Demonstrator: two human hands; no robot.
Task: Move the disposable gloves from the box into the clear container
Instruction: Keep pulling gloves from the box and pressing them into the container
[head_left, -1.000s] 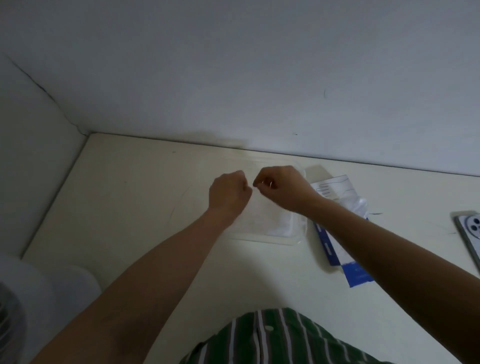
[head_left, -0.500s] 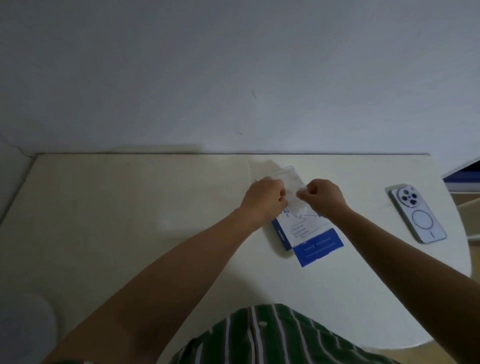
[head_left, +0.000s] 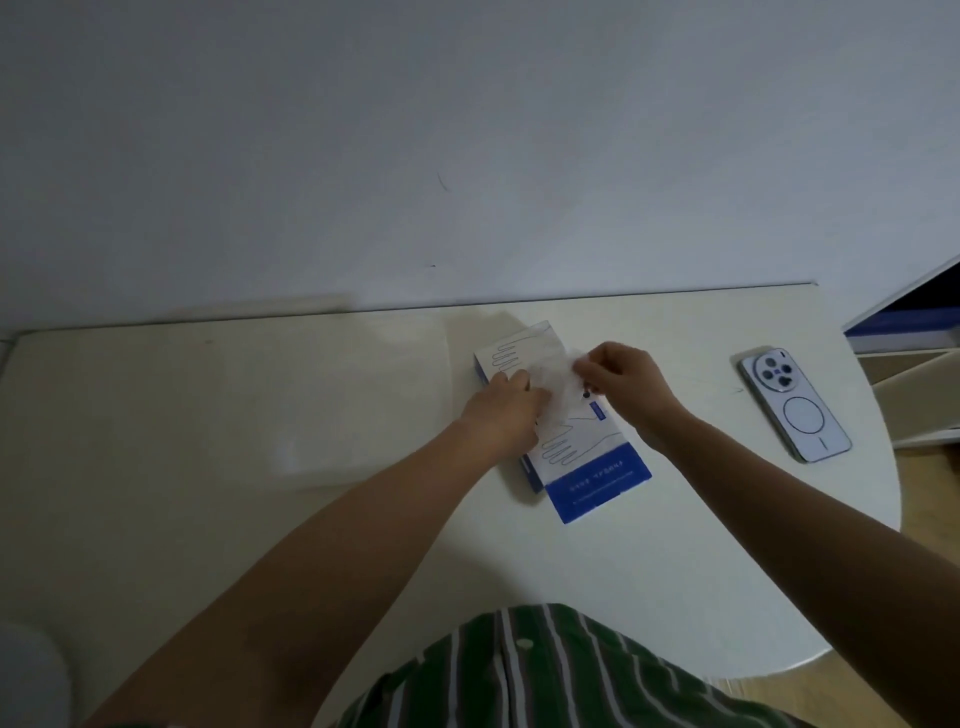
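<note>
The white and blue glove box (head_left: 582, 462) lies flat on the table, right of centre, with glove outlines printed on it. A thin clear disposable glove (head_left: 553, 387) rises crumpled from the box's opening. My right hand (head_left: 621, 379) pinches the glove's upper right edge above the box. My left hand (head_left: 506, 410) rests on the box's left side with fingers curled onto the glove's left edge. The clear container (head_left: 322, 460) sits to the left of the box, faint against the table, and what is inside it cannot be made out.
A phone (head_left: 795, 405) lies face down near the table's (head_left: 675, 571) rounded right edge. A wall runs along the back of the table. A green striped shirt fills the bottom of the view. Shelving stands beyond the right edge.
Both hands left the clear container and moved right to the glove box. They now hold a glove coming out of the box. The view swung to the right.
</note>
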